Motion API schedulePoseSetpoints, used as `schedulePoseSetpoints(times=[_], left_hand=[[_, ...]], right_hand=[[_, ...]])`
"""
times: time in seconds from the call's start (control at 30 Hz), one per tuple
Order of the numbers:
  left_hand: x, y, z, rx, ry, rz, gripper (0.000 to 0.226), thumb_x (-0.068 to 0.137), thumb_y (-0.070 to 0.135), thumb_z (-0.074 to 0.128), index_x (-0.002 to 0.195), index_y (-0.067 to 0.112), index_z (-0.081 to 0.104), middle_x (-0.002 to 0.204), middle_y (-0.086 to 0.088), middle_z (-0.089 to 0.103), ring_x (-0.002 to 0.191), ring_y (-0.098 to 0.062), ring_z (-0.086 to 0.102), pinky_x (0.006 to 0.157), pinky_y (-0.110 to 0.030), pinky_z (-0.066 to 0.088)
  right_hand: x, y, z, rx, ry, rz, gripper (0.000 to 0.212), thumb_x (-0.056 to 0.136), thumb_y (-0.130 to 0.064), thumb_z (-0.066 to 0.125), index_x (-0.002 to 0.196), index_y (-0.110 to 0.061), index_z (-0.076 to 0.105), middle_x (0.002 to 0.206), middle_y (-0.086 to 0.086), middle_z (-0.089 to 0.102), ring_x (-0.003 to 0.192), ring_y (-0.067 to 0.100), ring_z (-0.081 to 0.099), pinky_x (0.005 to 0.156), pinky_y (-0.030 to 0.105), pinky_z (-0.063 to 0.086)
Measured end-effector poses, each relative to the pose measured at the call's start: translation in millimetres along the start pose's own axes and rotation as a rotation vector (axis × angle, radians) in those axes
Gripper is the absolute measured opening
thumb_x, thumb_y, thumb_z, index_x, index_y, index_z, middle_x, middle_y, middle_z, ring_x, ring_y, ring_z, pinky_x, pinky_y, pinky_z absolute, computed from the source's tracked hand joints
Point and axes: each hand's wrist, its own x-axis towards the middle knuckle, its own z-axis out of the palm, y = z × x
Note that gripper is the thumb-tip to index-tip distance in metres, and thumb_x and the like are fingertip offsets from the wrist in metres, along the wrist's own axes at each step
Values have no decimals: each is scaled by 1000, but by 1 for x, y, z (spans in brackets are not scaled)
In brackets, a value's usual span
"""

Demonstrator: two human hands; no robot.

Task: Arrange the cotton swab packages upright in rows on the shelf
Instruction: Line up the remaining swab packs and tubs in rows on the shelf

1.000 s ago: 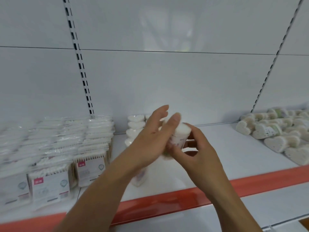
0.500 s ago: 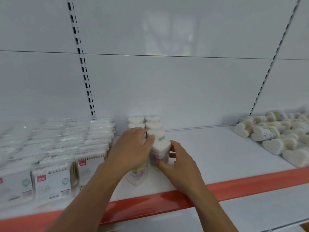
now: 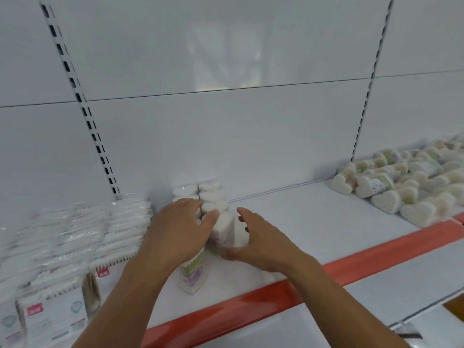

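Two rows of heart-shaped cotton swab tubs stand upright on the white shelf (image 3: 301,222), running from the back panel (image 3: 226,146) toward the red strip (image 3: 251,305) at its front edge. Each clear tub is packed full, the white swab tips showing at the top. The left row (image 3: 184,190) lies mostly under the left hand (image 3: 175,232), whose fingers rest fairly straight and relaxed across the tops, thumb against the front package (image 3: 224,232) of the right row (image 3: 211,194). That front package stands touching the tub behind it. The right hand (image 3: 263,242) cups it from the right, fingers curved round its side and thumb at its foot. The nearest tub of the left row (image 3: 193,275) shows a green and purple label below the left palm.

Far right, well apart, a heap of the same tubs (image 3: 391,189) lies tipped on its sides, wooden sticks visible through the walls. On the left, flat clear bags (image 3: 75,247) of swabs stand in rows just beside the tubs.
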Motion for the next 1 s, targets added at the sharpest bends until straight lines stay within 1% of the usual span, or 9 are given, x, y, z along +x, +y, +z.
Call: schedulePoseSetpoints(times=[0.07, 0.13, 0.23, 0.37, 0.5, 0.6, 0.73, 0.9, 1.0], left_hand=[[2, 10, -3, 7, 72, 34, 49, 94, 60, 44, 129, 29, 59, 137, 4, 58, 124, -20, 52, 102, -35, 40], [3, 27, -3, -38, 103, 80, 55, 94, 59, 47, 139, 29, 53, 146, 6, 51, 134, -17, 46, 109, -34, 33], [3, 58, 12, -139, 59, 159, 55, 91, 61, 49, 138, 33, 53, 146, 11, 51, 135, -12, 44, 110, -33, 32], [8, 106, 45, -187, -2, 240, 51, 92, 61, 48, 136, 36, 53, 144, 17, 50, 135, -7, 43, 110, -28, 32], [19, 165, 80, -223, -62, 296, 47, 93, 61, 48, 134, 40, 52, 142, 22, 49, 133, -2, 44, 107, -26, 33], [30, 210, 103, -252, -87, 335, 47, 94, 61, 47, 135, 40, 51, 143, 23, 48, 134, -2, 43, 106, -24, 32], [42, 258, 127, -307, -112, 349, 44, 95, 59, 48, 134, 41, 52, 140, 24, 49, 129, 0, 45, 98, -19, 31], [54, 288, 152, -485, -112, 294, 37, 94, 55, 54, 129, 43, 55, 124, 25, 54, 108, 2, 48, 98, -25, 39], [65, 293, 160, -588, -49, 276, 26, 93, 51, 57, 119, 46, 59, 117, 30, 57, 112, 2, 55, 95, -22, 42]], right_hand=[[3, 8, -23, -141, 31, 21, 81, 82, -48, 73, 149, -26, 32, 145, -8, 43, 131, 14, 44, 102, 31, 40], [6, 26, -51, -237, 84, 69, 79, 83, -49, 71, 149, -29, 33, 151, -5, 40, 135, 16, 40, 109, 36, 37], [-3, 63, -109, -305, 126, 173, 64, 85, -46, 69, 142, -26, 46, 146, -4, 46, 132, 16, 44, 106, 31, 37], [-37, 124, -187, -279, 352, 331, 52, 84, -39, 72, 131, -23, 57, 138, -4, 55, 125, 16, 52, 99, 30, 40], [-72, 184, -226, -345, 396, 494, 59, 83, -48, 71, 135, -27, 53, 141, 1, 51, 125, 22, 49, 93, 34, 41], [-86, 218, -235, -366, 348, 549, 76, 80, -60, 68, 145, -27, 43, 150, 0, 42, 135, 24, 41, 103, 36, 38], [-88, 251, -229, -335, 311, 442, 75, 82, -54, 69, 146, -27, 41, 153, -3, 35, 135, 20, 38, 106, 33, 35], [-69, 264, -219, -270, 418, 287, 68, 79, -59, 69, 138, -30, 50, 138, -9, 44, 124, 14, 45, 97, 29, 43], [-61, 267, -226, -34, 421, 252, 63, 77, -63, 69, 131, -32, 57, 132, -11, 51, 117, 9, 52, 97, 29, 44]])
